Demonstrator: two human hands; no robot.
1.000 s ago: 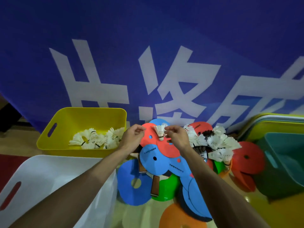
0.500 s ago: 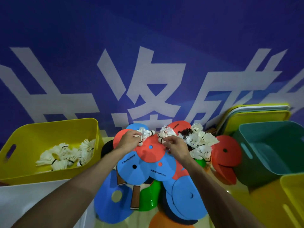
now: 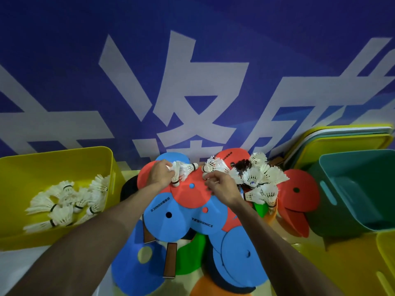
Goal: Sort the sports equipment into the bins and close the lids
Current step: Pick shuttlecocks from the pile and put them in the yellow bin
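Blue and red paddles [image 3: 168, 214] lie heaped nearest. Above them, the left hand [image 3: 159, 174] clamps its fingers round two shuttlecocks [image 3: 181, 169]. The right hand [image 3: 222, 186] pinches another shuttlecock [image 3: 214, 165] beside the loose pile [image 3: 254, 178]. At far left, the yellow bin [image 3: 53, 151] holds more.

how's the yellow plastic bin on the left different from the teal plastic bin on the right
The yellow plastic bin is bright yellow and sits on the left; the teal plastic bin is blue-green and sits on the right. The yellow bin holds white feather shuttlecocks; none show in the teal bin. Both stand open, with no lid on.
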